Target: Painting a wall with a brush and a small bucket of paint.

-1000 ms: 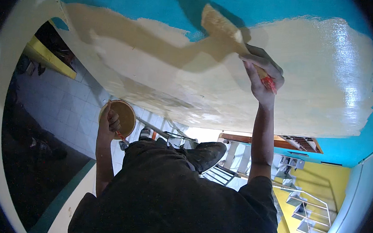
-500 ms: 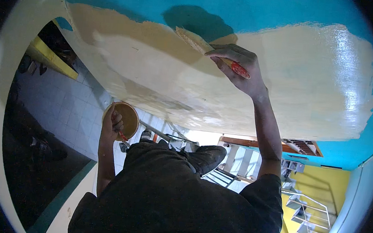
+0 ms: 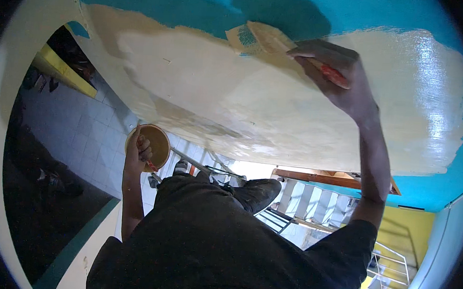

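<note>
A paintbrush [image 3: 272, 38] with a red-ended handle is gripped in my right hand [image 3: 354, 70], high on the wall. Its bristles touch the boundary between the blue paint [image 3: 187, 4] and the cream paint [image 3: 203, 83]. Just left of the bristles, a thin cream stroke lets blue show through. Low on the left, my left hand [image 3: 143, 150] is closed at the edge of a round tan bucket [image 3: 162, 141]. A small red piece [image 3: 152, 166] shows below those fingers; I cannot tell what it is part of.
Far below lies a pale tiled floor [image 3: 89, 140]. Metal bars [image 3: 277, 221] show under my legs. A wooden frame [image 3: 315, 177] is on the lower wall, and a white railing [image 3: 393, 255] stands before a yellow wall [image 3: 421, 227] at right. A yellow ledge [image 3: 67, 71] is at left.
My right hand and the paintbrush have moved right and slightly up. A patchy cream stroke now covers part of the blue where the bristles passed. My left hand and the bucket have barely shifted.
</note>
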Motion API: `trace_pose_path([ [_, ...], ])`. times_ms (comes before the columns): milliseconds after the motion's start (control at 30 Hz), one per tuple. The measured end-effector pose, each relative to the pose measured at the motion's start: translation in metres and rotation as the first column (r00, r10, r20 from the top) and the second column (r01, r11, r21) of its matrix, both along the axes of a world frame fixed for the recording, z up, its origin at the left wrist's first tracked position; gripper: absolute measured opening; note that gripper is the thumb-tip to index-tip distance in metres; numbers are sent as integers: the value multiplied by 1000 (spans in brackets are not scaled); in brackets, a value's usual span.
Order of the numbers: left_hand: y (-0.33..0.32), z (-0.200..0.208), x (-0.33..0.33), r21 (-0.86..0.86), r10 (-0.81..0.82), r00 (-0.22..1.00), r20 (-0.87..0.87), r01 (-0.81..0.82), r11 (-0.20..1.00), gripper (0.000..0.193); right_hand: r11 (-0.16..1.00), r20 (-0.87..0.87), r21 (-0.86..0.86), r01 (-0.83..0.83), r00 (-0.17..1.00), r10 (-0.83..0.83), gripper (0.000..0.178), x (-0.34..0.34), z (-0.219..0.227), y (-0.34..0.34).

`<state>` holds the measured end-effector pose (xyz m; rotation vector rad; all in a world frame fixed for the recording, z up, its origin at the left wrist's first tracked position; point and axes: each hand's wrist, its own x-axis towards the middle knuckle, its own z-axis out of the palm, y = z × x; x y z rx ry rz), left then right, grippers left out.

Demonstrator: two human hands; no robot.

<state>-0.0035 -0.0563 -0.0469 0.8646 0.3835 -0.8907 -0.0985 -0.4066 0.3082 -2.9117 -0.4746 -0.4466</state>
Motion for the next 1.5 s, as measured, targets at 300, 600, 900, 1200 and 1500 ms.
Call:
trace_pose_path([
  [300,-14,-12,5,-23,-62,998,-31,61,998,41,960,134,-221,172,980,-145,20,-33,56,52],
  [600,-23,-14,3,-60,-129,992,-8,128,990,42,974,56,-189,124,992,-116,16,20,-40,72],
  [900,-17,-23,5,-58,-136,989,-60,133,989,44,970,-39,-27,243,969,-244,12,19,-30,34],
  [1200,-26,-43,16,-67,-196,977,-82,191,979,42,945,278,-163,283,932,-231,19,-36,101,45],
  [1500,-29,-24,7,7,-159,987,-33,159,987,44,953,170,-248,177,976,-137,13,-23,33,72],
])
